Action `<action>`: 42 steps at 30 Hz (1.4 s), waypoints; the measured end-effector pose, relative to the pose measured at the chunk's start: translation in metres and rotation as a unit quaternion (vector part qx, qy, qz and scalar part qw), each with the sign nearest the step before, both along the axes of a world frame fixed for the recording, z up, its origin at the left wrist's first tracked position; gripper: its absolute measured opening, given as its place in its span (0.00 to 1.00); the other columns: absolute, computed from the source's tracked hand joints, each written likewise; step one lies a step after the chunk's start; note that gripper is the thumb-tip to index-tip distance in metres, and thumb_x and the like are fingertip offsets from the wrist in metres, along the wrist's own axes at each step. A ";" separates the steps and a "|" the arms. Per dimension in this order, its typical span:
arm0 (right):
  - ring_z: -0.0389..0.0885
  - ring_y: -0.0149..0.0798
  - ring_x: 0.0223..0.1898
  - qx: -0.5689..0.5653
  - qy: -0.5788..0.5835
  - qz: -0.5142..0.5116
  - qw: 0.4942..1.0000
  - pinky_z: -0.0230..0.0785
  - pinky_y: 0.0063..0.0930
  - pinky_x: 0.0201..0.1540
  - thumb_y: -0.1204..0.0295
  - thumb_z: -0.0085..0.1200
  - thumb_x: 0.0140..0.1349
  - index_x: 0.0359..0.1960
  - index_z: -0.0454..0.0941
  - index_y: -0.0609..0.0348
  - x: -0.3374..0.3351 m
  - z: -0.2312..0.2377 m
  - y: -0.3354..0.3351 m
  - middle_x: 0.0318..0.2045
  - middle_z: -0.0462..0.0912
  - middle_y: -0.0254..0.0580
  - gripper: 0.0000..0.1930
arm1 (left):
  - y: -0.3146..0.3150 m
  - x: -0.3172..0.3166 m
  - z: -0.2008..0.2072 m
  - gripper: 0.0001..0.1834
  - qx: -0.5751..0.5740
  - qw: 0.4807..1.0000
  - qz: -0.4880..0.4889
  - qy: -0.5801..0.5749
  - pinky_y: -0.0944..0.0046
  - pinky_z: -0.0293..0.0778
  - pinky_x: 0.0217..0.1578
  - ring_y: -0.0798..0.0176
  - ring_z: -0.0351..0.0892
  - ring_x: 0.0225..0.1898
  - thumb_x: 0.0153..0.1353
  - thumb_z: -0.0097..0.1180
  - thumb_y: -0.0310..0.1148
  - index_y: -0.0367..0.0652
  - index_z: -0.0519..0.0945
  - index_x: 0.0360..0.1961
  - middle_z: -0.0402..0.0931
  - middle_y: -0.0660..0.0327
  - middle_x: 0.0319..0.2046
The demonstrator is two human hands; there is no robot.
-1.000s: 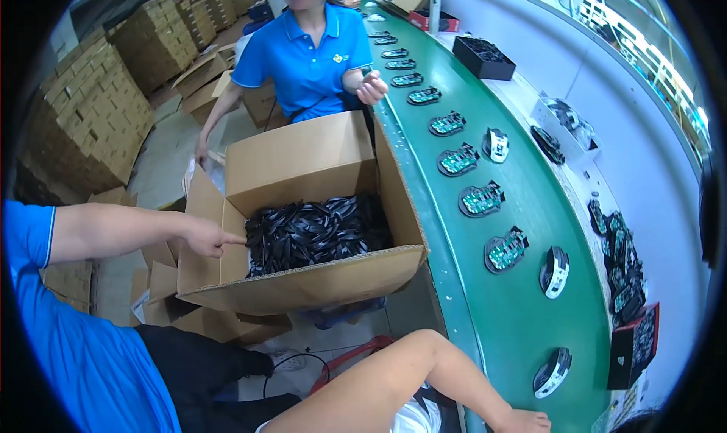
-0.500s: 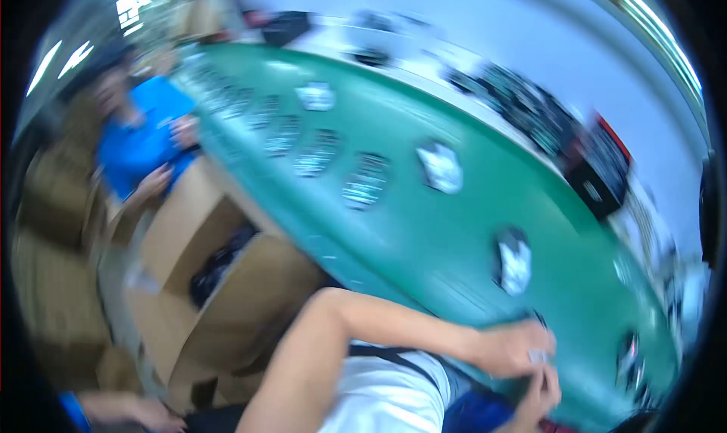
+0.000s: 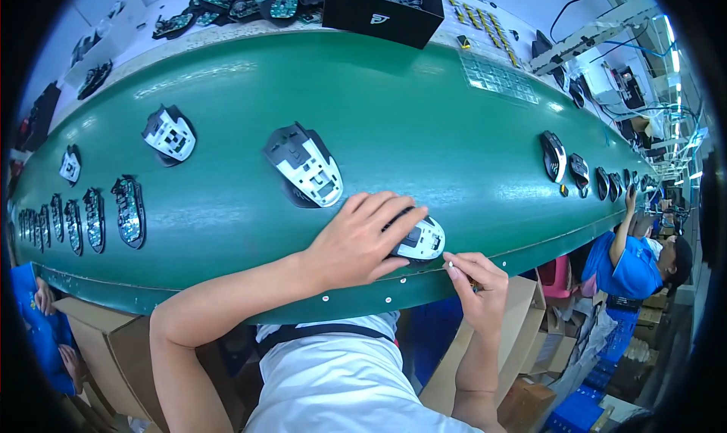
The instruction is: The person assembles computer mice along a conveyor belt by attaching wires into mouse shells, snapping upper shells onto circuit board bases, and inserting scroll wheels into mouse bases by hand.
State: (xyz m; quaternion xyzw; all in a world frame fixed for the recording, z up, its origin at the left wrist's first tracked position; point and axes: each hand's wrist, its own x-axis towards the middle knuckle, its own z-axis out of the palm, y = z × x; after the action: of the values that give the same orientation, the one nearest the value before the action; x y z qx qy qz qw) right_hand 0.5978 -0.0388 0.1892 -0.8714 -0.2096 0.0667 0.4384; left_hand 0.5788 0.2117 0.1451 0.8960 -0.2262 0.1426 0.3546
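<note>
Fingers curled around a mouse shell, a left hand holds it by the edge of a green belt; the right hand pinches a small white piece. Cardboard cartons stand alongside.

Here's a white shirt, creased just below the black strap cutting across it, left hand bare, and right hand bare too!

Straight beyond the left hand's fingers sits a black box, with yellow pieces beyond and rightward, a cardboard box nearer and leftward, a co-worker far right.
</note>
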 end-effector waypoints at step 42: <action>0.67 0.24 0.22 0.022 0.076 0.033 0.996 0.56 0.22 0.24 0.69 0.50 0.74 0.40 0.83 0.69 0.014 0.050 0.013 0.19 0.72 0.32 0.14 | -0.025 0.047 0.047 0.13 -0.184 0.962 -0.156 -0.123 0.55 0.74 0.39 0.54 0.79 0.41 0.52 0.69 0.29 0.44 0.82 0.40 0.76 0.60 0.37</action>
State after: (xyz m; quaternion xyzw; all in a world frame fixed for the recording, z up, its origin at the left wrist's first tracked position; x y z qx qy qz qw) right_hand 0.6114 -0.0254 0.2394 -0.8466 -0.2056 0.1421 0.4699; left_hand 0.6257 0.1863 0.1924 0.7440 -0.3751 0.2340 0.5010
